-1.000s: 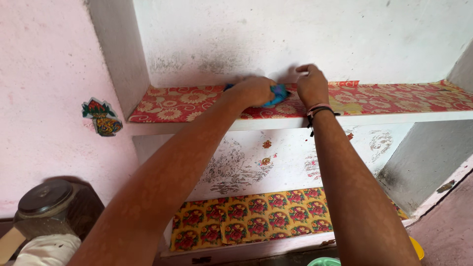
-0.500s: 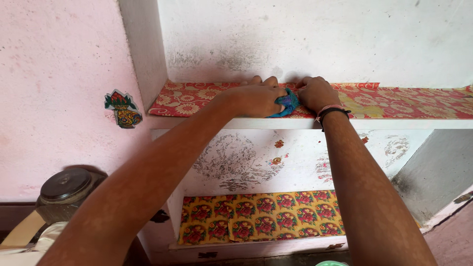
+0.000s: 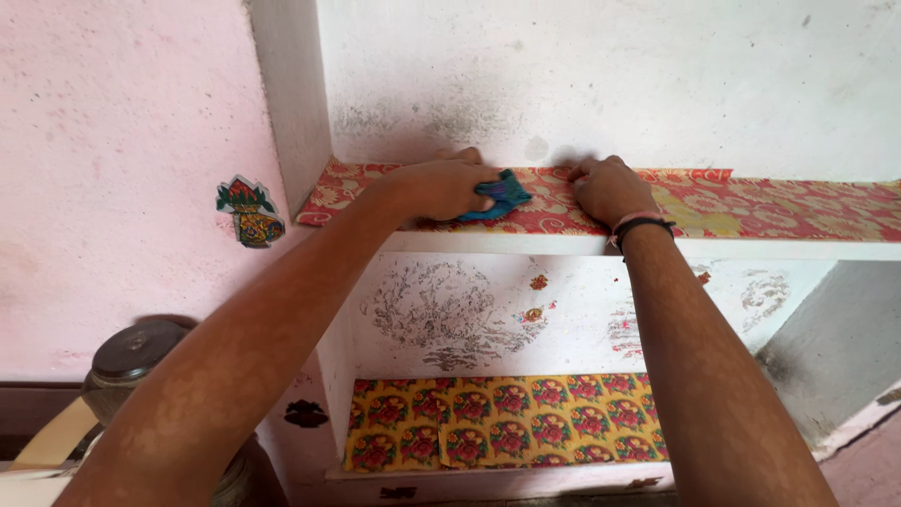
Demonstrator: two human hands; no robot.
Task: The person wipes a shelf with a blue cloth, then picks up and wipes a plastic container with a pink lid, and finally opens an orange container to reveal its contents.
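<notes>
My left hand is closed around a blue cloth and presses it onto the red patterned liner of the upper wall shelf. My right hand lies flat on the same liner just to the right of the cloth, fingers pointing toward the back wall. A black and pink band sits on my right wrist. Both arms reach up from below the shelf.
A lower shelf carries a yellow flowered liner. The niche's back wall is white with dark stains. A small colourful sticker is on the pink wall at the left. A metal-lidded pot stands at lower left.
Both hands and the cloth have shifted left along the shelf toward its left corner, and the view has swung so the niche sits further right in the picture.
</notes>
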